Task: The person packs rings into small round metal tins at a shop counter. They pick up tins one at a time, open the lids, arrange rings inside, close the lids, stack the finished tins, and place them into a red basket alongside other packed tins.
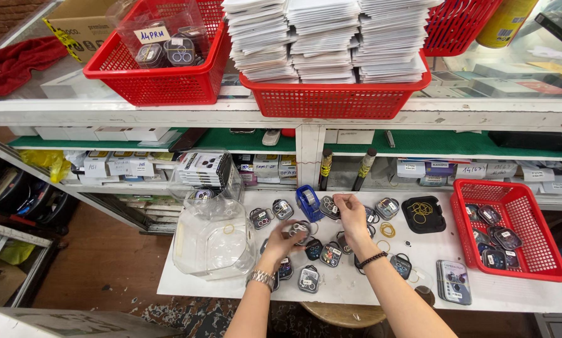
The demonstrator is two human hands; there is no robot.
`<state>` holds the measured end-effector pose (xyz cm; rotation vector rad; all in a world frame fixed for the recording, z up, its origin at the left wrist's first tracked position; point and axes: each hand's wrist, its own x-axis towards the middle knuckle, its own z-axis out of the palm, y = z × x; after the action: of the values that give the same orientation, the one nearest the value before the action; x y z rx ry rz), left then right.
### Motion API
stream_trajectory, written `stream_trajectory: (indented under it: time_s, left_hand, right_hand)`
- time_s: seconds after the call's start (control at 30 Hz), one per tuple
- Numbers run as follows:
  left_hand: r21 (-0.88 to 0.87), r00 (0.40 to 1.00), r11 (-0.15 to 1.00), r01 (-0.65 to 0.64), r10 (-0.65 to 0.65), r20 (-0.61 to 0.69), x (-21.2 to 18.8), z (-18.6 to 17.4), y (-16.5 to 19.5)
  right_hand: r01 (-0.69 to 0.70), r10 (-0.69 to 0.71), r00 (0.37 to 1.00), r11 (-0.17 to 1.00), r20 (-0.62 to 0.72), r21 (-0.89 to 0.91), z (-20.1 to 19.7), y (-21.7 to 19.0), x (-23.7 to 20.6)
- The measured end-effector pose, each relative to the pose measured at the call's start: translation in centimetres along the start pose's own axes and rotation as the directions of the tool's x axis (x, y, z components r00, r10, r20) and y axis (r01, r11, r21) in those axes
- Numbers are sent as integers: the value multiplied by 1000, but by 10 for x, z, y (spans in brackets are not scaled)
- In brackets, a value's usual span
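Two hands: left grips lens case, right pinching above (btwn cases)

My one view comes from the camera on my head, high above the white worktable and tipped steeply down and forward. It faces the shelving behind the table, so the red baskets on the top shelf fill the upper edge while the floor shows at lower left. The lens is wide: shelf lines bow and the frame takes in the whole width of the table. My left hand and right hand sit near the centre, forearms rising from the bottom edge, at arm's reach from the lens. No second view shares this scene
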<state>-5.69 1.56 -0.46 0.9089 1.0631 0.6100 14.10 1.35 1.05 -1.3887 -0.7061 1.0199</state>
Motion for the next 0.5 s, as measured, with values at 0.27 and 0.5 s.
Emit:
stream_trajectory:
  time_s: [0.27, 0.5]
  left_hand:
    - [292, 935, 948, 125, -14, -354, 26, 6, 6]
    - [923, 722, 384, 37, 628, -290, 23, 12, 4]
  right_hand:
    - [-53, 47, 996, 996, 72, 75, -5, 2, -7]
    - [17, -14, 996, 1000, 87, -24, -6, 4, -7]
